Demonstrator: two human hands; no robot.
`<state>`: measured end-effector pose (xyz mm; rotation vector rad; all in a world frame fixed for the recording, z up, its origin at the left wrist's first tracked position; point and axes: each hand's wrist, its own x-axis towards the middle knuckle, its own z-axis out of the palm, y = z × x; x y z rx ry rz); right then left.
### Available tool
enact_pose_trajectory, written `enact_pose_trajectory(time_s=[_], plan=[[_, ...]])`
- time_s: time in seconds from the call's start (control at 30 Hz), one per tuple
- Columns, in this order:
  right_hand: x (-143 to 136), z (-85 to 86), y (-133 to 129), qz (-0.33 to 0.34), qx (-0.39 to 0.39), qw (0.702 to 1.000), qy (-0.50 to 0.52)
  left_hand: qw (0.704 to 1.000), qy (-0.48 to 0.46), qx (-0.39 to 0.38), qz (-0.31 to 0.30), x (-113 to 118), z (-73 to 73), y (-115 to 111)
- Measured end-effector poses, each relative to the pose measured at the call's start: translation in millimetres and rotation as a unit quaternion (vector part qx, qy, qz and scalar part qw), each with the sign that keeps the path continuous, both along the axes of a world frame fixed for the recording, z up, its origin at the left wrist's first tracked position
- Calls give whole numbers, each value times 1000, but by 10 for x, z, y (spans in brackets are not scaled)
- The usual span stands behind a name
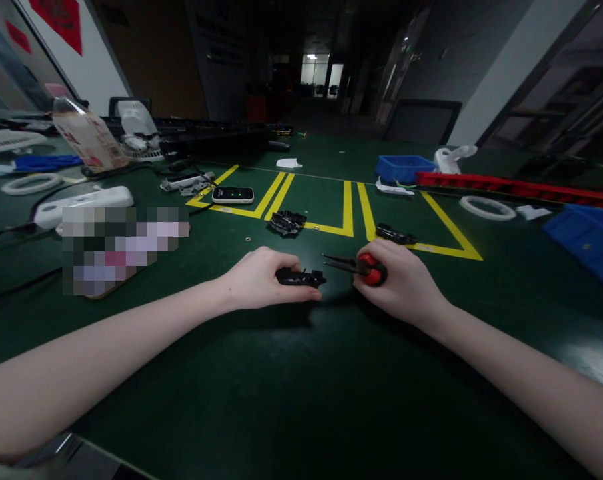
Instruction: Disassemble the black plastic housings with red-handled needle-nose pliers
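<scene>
My left hand (261, 280) is closed around a small black plastic part (301, 277), thumb along its near side. In my right hand (399, 280) is a pair of needle-nose pliers (342, 263) with red handles, gripped in the fist. The thin jaws point left toward the black part, a short gap away from it. Both hands are above the green table (261, 400). Just beyond them lie a cluster of black parts (286, 223) and another black part (395, 233), the latter right behind my right hand.
Yellow tape marks (349, 207) divide the tabletop. To the left are a phone (146, 253) with a blurred-out screen, a white power strip (84, 205), a bottle (89, 133) and a small device (233, 195). Blue bins (404, 168) and a long red strip (511, 189) stand at right.
</scene>
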<state>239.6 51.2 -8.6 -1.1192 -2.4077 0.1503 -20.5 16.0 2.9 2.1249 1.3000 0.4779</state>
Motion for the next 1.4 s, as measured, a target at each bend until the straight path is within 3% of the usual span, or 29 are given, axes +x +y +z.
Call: enact_pose_trajectory(time_s=[0.3,0.53,0.7,1.23,1.4], plan=[[34,114,3,40,-144,988,-30,992,-42,-65,-96,-97,16,56],[5,268,-48,16,-243,964,-108,994,7,-11,-112,-85,0,46],[8,324,-86,13,-215,966,-144,994,17,3,-112,-80,-7,44],[-62,315,-161,-4,-234,961,-148,991,62,47,-110,-67,-33,23],[-70,338,-186,-19,-172,969,-175,991,65,53,-105,-55,-10,17]])
